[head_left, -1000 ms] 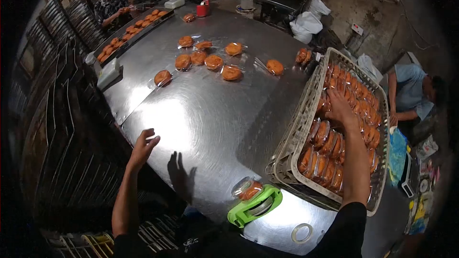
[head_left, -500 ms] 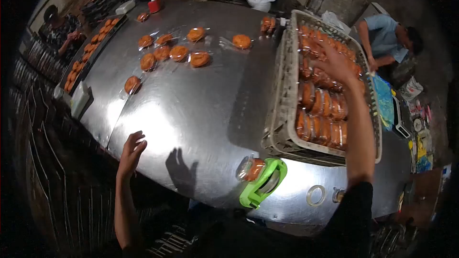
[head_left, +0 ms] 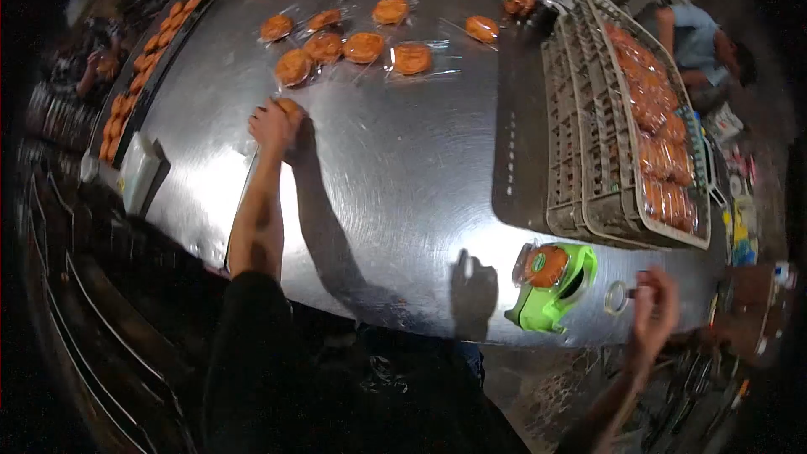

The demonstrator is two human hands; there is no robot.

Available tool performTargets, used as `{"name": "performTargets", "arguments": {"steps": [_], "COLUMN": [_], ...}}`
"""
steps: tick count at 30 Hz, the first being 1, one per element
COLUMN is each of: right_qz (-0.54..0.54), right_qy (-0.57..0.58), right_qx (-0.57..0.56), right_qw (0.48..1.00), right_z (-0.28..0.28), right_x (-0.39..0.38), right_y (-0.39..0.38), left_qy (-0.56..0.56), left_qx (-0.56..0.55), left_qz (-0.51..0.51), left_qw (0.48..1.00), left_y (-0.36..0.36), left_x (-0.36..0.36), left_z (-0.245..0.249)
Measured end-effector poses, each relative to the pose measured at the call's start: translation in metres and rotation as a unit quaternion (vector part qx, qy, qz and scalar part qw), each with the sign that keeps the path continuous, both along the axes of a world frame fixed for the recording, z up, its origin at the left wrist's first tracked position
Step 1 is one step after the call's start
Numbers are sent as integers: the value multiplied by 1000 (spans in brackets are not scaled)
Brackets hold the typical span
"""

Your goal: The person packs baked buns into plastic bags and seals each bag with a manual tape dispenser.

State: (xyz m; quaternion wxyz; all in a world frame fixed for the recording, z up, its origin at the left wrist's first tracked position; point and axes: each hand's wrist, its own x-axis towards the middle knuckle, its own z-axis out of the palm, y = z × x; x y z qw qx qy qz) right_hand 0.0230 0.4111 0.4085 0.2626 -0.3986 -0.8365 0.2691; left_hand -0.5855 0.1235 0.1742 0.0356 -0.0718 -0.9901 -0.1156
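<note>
At the left of the metal table, my left hand [head_left: 273, 128] has its fingers closed round an orange-brown bun [head_left: 288, 107], partly hidden by the fingers. My right hand [head_left: 657, 315] is near the table's front edge at the right, smeared by motion; whether it holds anything is unclear. Left of it lie a clear ring of tape [head_left: 616, 297] and a green tape dispenser [head_left: 538, 309]. Against the dispenser rests a wrapped bun [head_left: 546, 266]. Several buns on clear film [head_left: 364, 48] are spread across the back of the table.
Stacked plastic crates [head_left: 588, 130] with packed buns [head_left: 668, 155] stand at the right. A long dark tray of buns [head_left: 151, 59] lies along the left edge, near a white container [head_left: 141, 175]. One person [head_left: 693, 38] is beyond the crates, another [head_left: 97, 63] at far left.
The view has shifted. My left hand has reached forward and closed on the leftmost bun. My right hand has come back from over the crate to the table's front edge.
</note>
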Motion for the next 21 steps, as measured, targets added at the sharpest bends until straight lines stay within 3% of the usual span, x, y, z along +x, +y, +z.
{"name": "performTargets", "arguments": {"steps": [2,3,4,5,6,8,10,11,14,15,18,19,21], "right_qz": [43,73,89,94,98,83,-64,-59,24,73,46,49,16], "right_qy": [-54,33,27,43,58,172,257,252,291,252,242,284,344], "right_qx": [-9,-104,-149,-164,-181,-284,-169,-172,-291,-217,-127,-77,-58], "right_qw": [998,991,984,981,977,940,949,951,911,940,961,955,937], "right_z": [-35,-46,-68,-82,-88,-88,-103,-101,-106,-112,-91,-83,-71], "right_x": [-22,-51,-66,-88,-109,-139,-148,-143,-142,-140,-115,-111,-99], "right_y": [-45,-69,-84,-99,-113,-141,-155,-155,-169,-168,-155,-152,-153], "left_qy": [92,-114,-159,-285,-310,-395,-420,-432,-430,-389,-232,-147,-102], "left_qx": [35,183,420,508,421,517,518,514,552,577,614,609,614], "left_qz": [-124,-197,-273,-278,-311,-375,-309,-275,-284,-235,-322,-372,-383], "left_qw": [987,956,850,764,794,661,678,688,655,679,682,685,682], "left_y": [45,60,81,91,93,90,83,81,90,89,75,73,68], "left_x": [61,89,137,186,225,273,293,302,316,332,360,372,386], "left_z": [4,10,18,51,88,88,119,128,124,128,128,138,135]}}
